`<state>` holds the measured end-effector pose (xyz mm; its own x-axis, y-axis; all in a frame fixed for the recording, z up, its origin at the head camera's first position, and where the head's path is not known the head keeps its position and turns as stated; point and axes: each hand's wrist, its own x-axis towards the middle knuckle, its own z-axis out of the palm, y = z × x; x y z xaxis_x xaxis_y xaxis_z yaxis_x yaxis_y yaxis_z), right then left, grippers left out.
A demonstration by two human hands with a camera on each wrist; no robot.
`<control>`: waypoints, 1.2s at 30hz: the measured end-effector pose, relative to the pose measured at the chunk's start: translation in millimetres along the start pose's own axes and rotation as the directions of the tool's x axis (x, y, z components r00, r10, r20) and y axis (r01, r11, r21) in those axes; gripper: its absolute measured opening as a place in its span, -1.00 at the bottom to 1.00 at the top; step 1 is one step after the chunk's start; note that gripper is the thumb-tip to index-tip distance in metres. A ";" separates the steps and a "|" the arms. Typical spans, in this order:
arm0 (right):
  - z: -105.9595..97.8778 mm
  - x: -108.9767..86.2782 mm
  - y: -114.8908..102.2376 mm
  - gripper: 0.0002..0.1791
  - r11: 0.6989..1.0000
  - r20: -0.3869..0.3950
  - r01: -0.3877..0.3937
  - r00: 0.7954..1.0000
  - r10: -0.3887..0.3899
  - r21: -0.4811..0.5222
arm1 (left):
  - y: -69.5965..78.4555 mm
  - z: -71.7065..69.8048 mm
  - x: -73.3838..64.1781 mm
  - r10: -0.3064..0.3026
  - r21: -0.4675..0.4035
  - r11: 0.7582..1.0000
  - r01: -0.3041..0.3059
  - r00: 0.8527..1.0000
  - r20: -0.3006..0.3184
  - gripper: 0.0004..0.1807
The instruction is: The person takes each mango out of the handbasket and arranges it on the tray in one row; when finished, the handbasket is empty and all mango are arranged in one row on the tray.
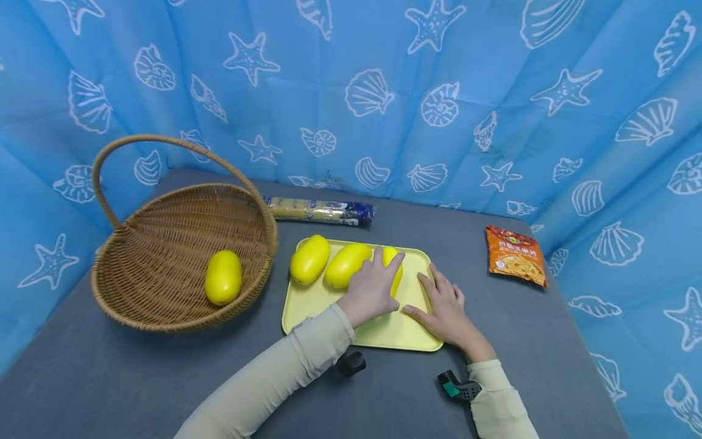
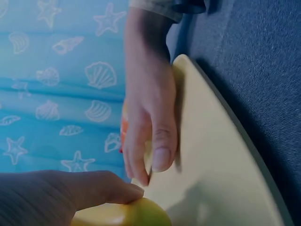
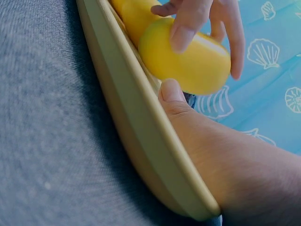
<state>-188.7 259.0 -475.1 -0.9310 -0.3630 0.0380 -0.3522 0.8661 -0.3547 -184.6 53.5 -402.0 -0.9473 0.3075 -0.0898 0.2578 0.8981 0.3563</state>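
Near the right of a pale yellow tray point(image 1: 307, 314), my left hand point(image 1: 370, 292) grips a yellow melon point(image 3: 188, 66). The thumb lies on one side of it and the fingers on the other, as the right wrist view shows. Two more melons, a middle one point(image 1: 344, 267) and a left one point(image 1: 310, 259), lie beside it on the tray. My right hand point(image 1: 446, 311) rests with spread, relaxed fingers at the tray's right edge, holding nothing. A wicker basket point(image 1: 148, 268) at the left contains one melon point(image 1: 223, 277).
Behind the tray lies a long pack of noodles point(image 1: 320, 210), partly hidden by the basket. An orange snack bag point(image 1: 515, 255) is at the back right of the grey table point(image 1: 439, 238). A blue curtain point(image 1: 395, 146) hangs round the back and sides.
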 end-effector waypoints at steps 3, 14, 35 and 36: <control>0.1 1.2 0.2 -0.07 1.000 -0.004 0.004 1.000 -0.004 0.000 | 2.5 2.0 4.3 -0.011 0.024 1.000 0.012 1.000 -0.016 0.08; 0.1 1.9 -0.2 -0.06 1.000 0.008 -0.001 1.000 0.001 0.004 | 6.1 -0.9 11.1 -0.022 0.052 0.998 0.022 1.000 -0.005 0.10; -0.7 1.1 -0.8 -0.07 1.000 0.011 -0.009 1.000 0.009 0.007 | 5.2 12.2 17.2 -0.025 0.019 0.999 0.026 0.995 -0.092 0.00; -0.7 1.0 -0.5 -0.07 1.000 0.012 -0.011 1.000 0.011 0.006 | 5.6 12.6 17.2 -0.025 0.020 0.999 0.027 0.995 -0.092 -0.01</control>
<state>-189.5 258.5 -474.3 -0.9335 -0.3580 0.0226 -0.3415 0.8678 -0.3610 -197.0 67.8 -413.3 -0.9669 0.2549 -0.0125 0.2361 0.9121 0.3351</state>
